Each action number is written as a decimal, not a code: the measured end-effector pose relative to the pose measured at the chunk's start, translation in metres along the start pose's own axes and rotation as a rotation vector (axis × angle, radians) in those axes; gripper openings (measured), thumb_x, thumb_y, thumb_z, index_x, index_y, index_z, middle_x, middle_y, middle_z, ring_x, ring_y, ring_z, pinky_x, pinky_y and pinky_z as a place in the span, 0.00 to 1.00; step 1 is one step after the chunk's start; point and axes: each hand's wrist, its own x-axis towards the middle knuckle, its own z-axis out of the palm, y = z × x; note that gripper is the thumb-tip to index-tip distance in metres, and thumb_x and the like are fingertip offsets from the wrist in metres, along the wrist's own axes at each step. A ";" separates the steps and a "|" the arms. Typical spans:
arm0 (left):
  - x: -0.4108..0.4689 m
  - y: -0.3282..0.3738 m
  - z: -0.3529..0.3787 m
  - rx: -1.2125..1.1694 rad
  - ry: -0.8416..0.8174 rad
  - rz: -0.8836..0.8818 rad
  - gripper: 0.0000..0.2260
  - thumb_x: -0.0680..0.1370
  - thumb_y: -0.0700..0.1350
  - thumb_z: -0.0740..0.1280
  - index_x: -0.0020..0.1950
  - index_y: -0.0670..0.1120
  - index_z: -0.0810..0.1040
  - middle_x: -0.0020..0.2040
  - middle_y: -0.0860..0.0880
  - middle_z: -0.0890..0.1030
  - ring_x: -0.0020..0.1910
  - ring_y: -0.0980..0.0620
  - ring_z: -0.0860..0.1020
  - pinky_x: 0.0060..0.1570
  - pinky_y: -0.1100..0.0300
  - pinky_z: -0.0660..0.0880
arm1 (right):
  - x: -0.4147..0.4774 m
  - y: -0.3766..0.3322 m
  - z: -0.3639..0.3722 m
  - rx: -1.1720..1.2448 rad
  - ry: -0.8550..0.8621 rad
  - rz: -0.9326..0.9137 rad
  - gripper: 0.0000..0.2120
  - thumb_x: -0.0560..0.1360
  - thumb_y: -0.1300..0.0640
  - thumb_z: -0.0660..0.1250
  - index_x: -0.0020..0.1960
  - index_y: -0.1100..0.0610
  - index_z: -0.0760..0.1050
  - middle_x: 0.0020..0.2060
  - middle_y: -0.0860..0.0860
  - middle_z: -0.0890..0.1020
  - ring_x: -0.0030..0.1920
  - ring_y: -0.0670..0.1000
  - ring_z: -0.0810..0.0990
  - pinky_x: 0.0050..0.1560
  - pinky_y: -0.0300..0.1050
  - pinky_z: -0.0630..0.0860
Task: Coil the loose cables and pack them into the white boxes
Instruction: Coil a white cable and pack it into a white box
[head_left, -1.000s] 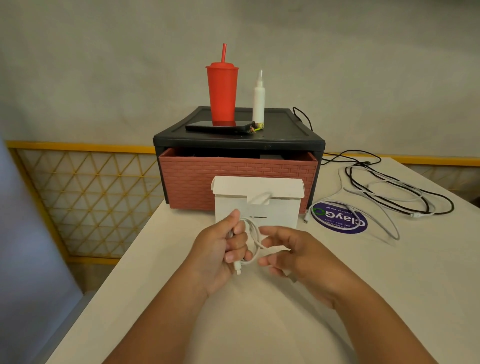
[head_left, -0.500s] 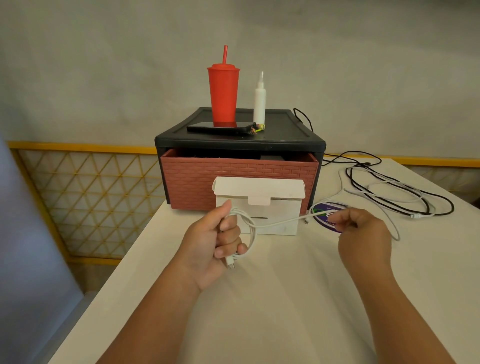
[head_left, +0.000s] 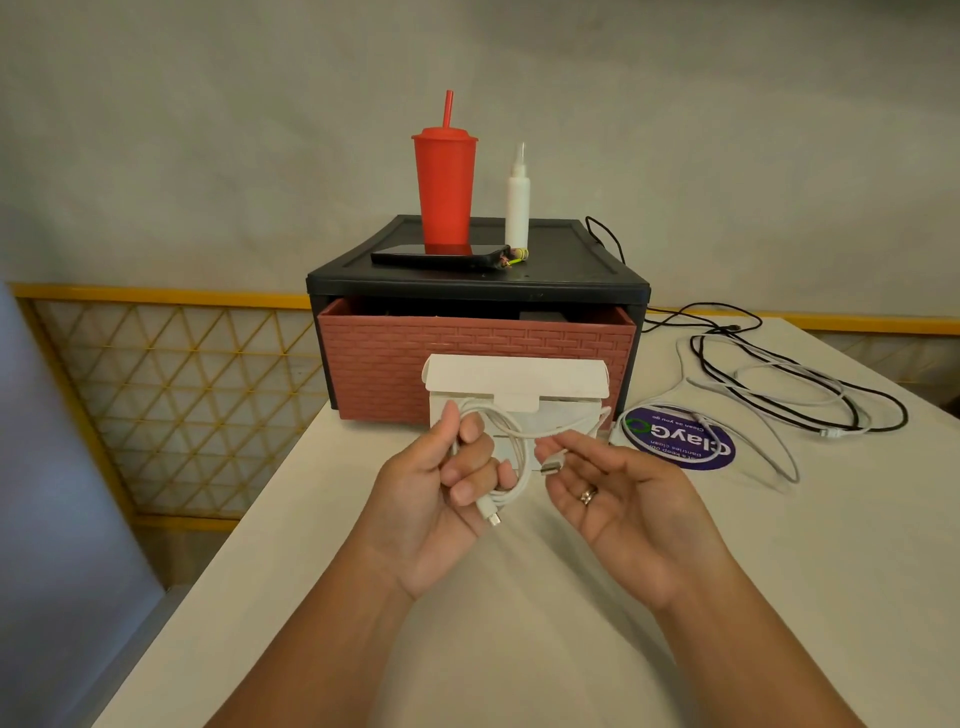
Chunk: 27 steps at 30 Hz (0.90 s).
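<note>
**Tail end comes home, coil almost closed**

Here we go: my right hand (head_left: 613, 499), stretched out to the side drawing the line taut half a second back, has swung in again beside my left hand (head_left: 441, 493). The thin white charging cable (head_left: 521, 457) is no longer strung across the desk (head_left: 519, 649). It hangs in loops round my curled left fingers (head_left: 470, 488), one small plug dangling below them. My right fingers (head_left: 558, 452) pinch the flat metal plug at the other end, just beside the loops. I reckon that leaves only this short tail to tuck in before packing.

The white cardboard box (head_left: 571, 410) waits right behind my hands with its lid flap raised, backed against the brick-patterned red drawer (head_left: 395, 358), so the drop-in is a short reach forward.

Room check. There is bare desk beneath and towards me. The desk's left edge runs close along my left forearm. To the right lie the round purple sticker (head_left: 680, 441) and, further out, the loose tangle of black and white cables (head_left: 779, 384), still uncoiled.
</note>
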 end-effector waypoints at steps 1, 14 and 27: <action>0.001 -0.002 -0.001 0.006 -0.006 -0.012 0.15 0.75 0.50 0.58 0.31 0.45 0.72 0.23 0.53 0.61 0.19 0.58 0.63 0.36 0.63 0.77 | 0.001 0.001 0.001 0.022 -0.016 0.016 0.14 0.65 0.65 0.61 0.49 0.67 0.77 0.40 0.59 0.81 0.39 0.51 0.78 0.40 0.40 0.80; 0.004 -0.011 -0.006 0.030 -0.115 -0.091 0.14 0.74 0.51 0.60 0.31 0.45 0.70 0.26 0.51 0.65 0.23 0.55 0.66 0.36 0.60 0.76 | -0.003 0.013 0.007 -0.060 -0.038 -0.006 0.17 0.62 0.64 0.66 0.51 0.65 0.74 0.44 0.59 0.78 0.40 0.53 0.76 0.37 0.42 0.79; 0.003 -0.008 -0.010 0.414 -0.053 -0.024 0.16 0.75 0.55 0.57 0.33 0.46 0.64 0.27 0.52 0.66 0.31 0.53 0.69 0.39 0.59 0.68 | -0.004 0.011 0.004 -0.080 -0.186 0.039 0.16 0.69 0.67 0.60 0.56 0.69 0.75 0.47 0.64 0.81 0.44 0.55 0.81 0.49 0.45 0.79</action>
